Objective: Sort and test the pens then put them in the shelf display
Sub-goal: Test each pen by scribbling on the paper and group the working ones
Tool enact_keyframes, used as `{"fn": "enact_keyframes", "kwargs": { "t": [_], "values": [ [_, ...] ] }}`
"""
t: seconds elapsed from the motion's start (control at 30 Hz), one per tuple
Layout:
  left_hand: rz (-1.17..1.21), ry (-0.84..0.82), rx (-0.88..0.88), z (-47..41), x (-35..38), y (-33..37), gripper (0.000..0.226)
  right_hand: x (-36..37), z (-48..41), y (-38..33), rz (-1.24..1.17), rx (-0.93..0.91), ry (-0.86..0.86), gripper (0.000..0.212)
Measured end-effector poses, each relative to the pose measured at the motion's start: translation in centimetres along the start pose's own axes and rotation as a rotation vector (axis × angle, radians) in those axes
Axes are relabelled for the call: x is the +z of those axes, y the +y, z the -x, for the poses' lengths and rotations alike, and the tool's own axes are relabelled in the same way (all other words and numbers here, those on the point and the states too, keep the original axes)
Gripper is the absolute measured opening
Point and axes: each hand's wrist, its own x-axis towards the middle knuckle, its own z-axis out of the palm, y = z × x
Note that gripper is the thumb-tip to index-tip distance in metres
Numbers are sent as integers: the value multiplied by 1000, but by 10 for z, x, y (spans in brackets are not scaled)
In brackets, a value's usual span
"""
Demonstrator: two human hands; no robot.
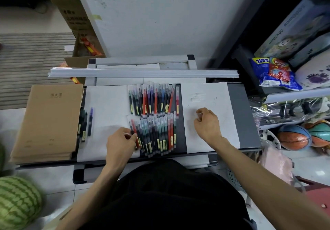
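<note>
pinching a pen point(132, 128) at the left end of the near row point(157, 135) between thumb and forefinger of left hand point(121, 140), likely to lift it for testing; resting right hand point(207, 122) on the paper point(214, 94), fingers loosely curled, empty, probably steadying it for test scribbles

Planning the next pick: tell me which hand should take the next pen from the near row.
Left. The left hand pinches a pen at the left end of the near row, while the right hand rests on the white paper, apart from both rows.
</note>
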Motion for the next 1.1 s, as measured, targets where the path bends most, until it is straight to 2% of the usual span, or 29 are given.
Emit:
{"fn": "enact_keyframes", "kwargs": {
  "t": [0.07,0.27,0.37,0.47,0.57,0.63,0.83,0.93,1.03,1.1],
  "values": [
    [-8,-13,13,3,1,-3,7,2,4,-2,-73,4,-20,31],
    [-86,39,103,-8,-16,-13,26,2,27,-23,-320,33,-56,21],
    [-138,146,82,-27,-40,-13,29,3,38,-35,-488,43,-112,23],
    [-286,225,33,-54,-63,-19,32,1,48,-48,-729,99,-184,16],
    [-457,187,-50,-76,-75,-24,20,-4,57,-59,-952,148,-260,12],
    [-507,168,-49,-81,-77,-26,29,-6,62,-64,-1033,163,-304,16],
    [-448,156,-49,-69,-75,-17,30,-8,74,-71,-1228,235,-390,24],
    [-363,121,-39,-50,-70,0,21,-10,77,-73,-1338,290,-399,26],
    [-259,13,10,-26,-62,21,14,-12,78,-81,-1461,385,-398,24],
    [-128,-106,48,-11,-55,33,18,-12,79,-86,-1520,427,-393,19]
  ]
}}
